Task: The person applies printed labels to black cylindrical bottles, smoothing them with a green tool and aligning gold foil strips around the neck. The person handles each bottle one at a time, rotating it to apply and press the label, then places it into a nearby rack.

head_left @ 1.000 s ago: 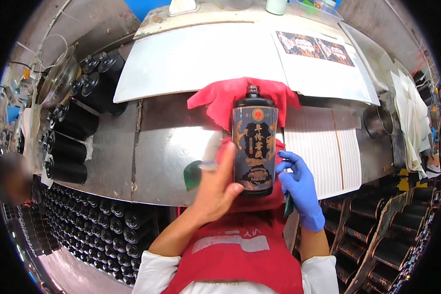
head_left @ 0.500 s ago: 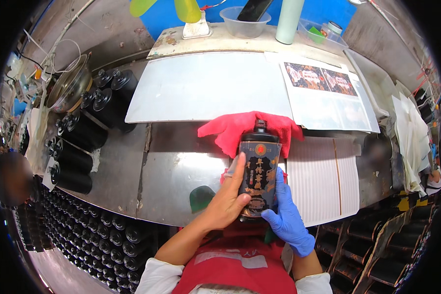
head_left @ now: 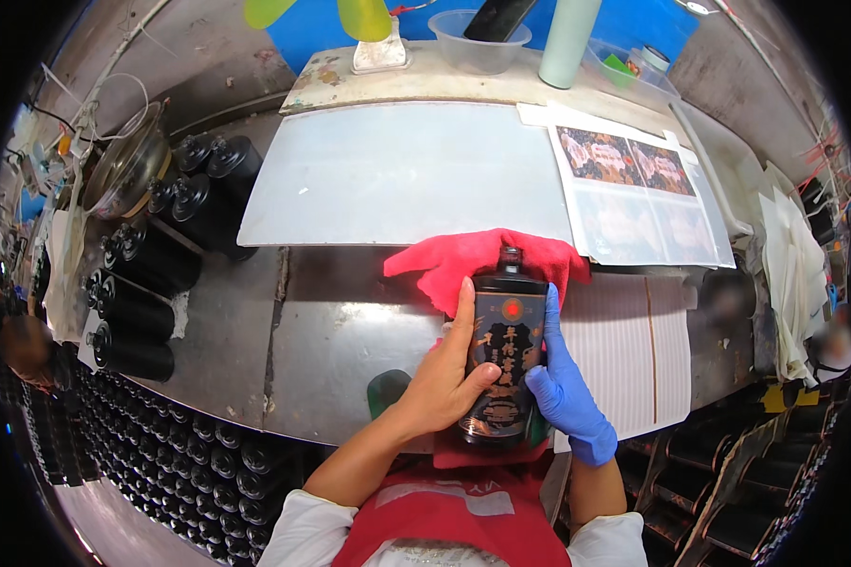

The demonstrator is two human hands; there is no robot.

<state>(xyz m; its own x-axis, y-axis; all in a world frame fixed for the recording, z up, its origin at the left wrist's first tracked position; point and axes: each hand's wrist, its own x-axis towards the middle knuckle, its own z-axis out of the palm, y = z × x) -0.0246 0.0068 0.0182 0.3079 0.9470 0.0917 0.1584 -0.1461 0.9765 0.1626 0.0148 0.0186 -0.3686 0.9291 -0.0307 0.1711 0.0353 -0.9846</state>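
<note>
A black flat-sided bottle with a dark, gold-patterned front and a small red emblem is held upright toward me, its neck pointing away. My bare left hand grips its left side, thumb across the front. On the right side, my right hand in a blue glove presses along the edge with its thumb on the front. Beyond the bottle's neck lies a crumpled pink-red cloth, partly hidden by the bottle. A dark green patch on the metal table sits beside my left wrist.
Black bottles stand and lie at the left of the metal table. A white board and printed sheets lie farther back. White ribbed sheeting is at right. Many bottles fill the area below left; racks hold patterned pieces below right.
My right hand has slid up the bottle's right side, its fingers now along the edge. The bottle has shifted slightly right and downward, and its front now faces me more squarely.
</note>
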